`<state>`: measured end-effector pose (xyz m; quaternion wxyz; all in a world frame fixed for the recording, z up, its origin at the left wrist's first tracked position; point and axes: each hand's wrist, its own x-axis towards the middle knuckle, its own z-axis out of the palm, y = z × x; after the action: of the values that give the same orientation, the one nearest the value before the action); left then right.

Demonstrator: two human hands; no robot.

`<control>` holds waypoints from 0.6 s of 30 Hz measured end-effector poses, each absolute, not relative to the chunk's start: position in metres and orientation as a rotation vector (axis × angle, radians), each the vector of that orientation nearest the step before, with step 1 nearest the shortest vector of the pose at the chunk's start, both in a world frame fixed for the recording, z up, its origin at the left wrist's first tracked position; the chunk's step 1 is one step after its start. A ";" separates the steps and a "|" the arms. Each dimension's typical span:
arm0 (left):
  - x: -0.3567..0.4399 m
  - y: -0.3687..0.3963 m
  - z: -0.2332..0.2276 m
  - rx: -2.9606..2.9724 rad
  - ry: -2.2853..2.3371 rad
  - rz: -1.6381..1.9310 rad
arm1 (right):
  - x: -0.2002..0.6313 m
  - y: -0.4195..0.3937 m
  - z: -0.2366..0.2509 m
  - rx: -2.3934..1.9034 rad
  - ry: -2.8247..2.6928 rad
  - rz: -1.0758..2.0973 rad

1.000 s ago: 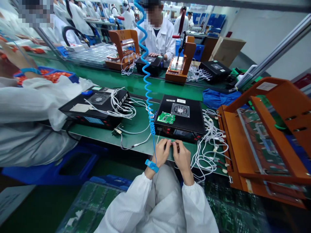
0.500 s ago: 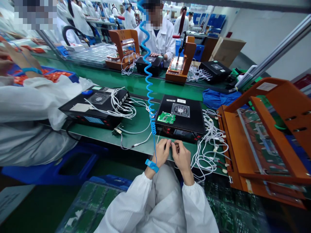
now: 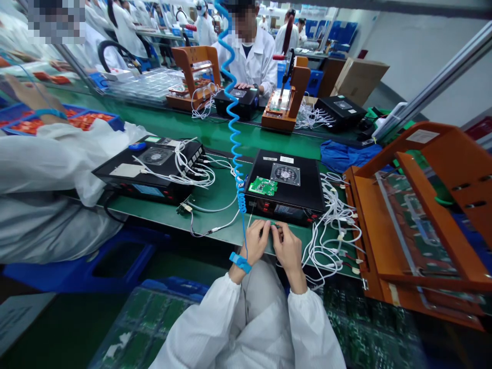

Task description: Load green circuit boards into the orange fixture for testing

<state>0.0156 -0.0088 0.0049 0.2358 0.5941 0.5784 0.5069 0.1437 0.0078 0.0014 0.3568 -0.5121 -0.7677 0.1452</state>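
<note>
White sleeves come up from the bottom of the view, and both hands meet at the near edge of the green table [image 3: 215,197], just in front of the black tester box [image 3: 286,187]. The left hand [image 3: 257,241] wears a blue wrist strap [image 3: 240,262] whose coiled blue cord [image 3: 233,118] climbs away over the table. The right hand [image 3: 288,249] sits just beside it, thumbs almost touching. Both hands are curled nearly closed, fingertips pinched on something small and dark between them, close to the front face of the box; it is too small to tell whether it is a plug or a wire end. By the look of it, the step in hand is fitting or freeing a connector at the front of the box, work that calls for a fine, steady pinch and little travel.

On top of the box lies 1 small green circuit board [image 3: 263,186], apart from the hands. White cables [image 3: 330,230] lie tangled toward the right edge, beside an orange fixture [image 3: 415,225]. Toward the left edge stands a second black box [image 3: 149,171] with its own white leads, next to a co-worker's white sleeve [image 3: 46,159]. Across the table, at the far edge, another person in white rests a hand on a third box [image 3: 236,102].
</note>
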 end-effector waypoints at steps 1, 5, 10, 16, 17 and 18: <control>0.016 -0.009 0.005 1.634 1.585 1.390 | 0.144 0.008 0.001 -1.321 -1.982 0.371; 0.016 -0.009 0.006 1.645 1.584 1.392 | 0.144 0.008 0.001 -1.317 -1.986 0.374; 0.016 -0.009 0.007 1.644 1.591 1.388 | 0.144 0.007 0.002 -1.310 -2.001 0.375; 0.016 -0.009 0.006 1.618 1.629 1.376 | 0.143 0.007 0.003 -1.323 -2.005 0.388; 0.016 -0.009 0.006 1.607 1.635 1.376 | 0.143 0.006 0.003 -1.324 -2.005 0.387; 0.016 -0.009 0.006 1.593 1.638 1.376 | 0.143 0.006 0.004 -1.324 -2.005 0.386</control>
<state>0.0164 -0.0095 0.0062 0.2348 0.5806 0.5970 0.5014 0.1429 0.0064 0.0037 0.3466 -0.5103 -0.7729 0.1486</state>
